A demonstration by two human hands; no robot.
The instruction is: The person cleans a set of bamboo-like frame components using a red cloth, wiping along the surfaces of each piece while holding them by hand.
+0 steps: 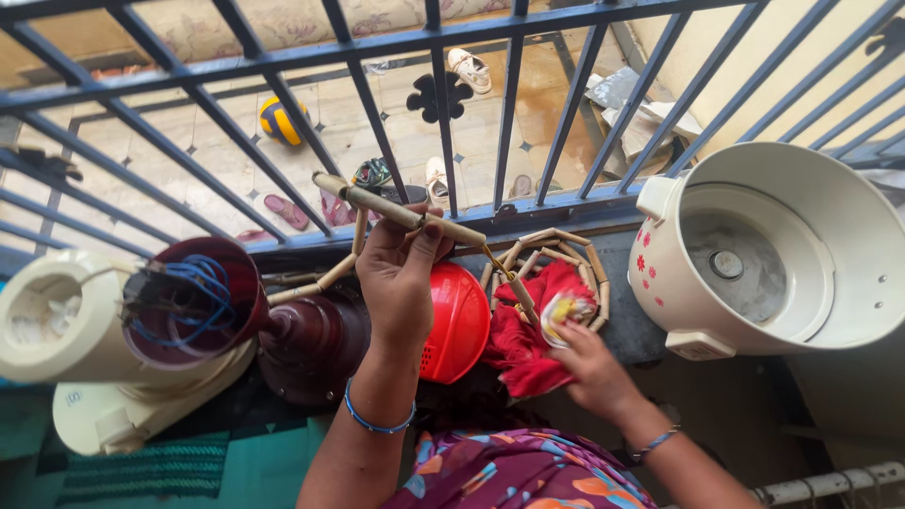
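My left hand grips a jointed bamboo-stick frame by one of its bars, holding it up against the blue railing. The frame's lower loop hangs to the right, around a red cloth. My right hand presses on that red cloth and pinches a small yellow and white patterned piece against it. Both wrists wear thin blue bangles. A red plastic basket lies just behind my left wrist.
A cream rice cooker body with floral marks stands open at the right. At the left lie a dark red motor part with blue wires and cream appliance housings. Below the railing are shoes and a yellow ball on a tiled floor.
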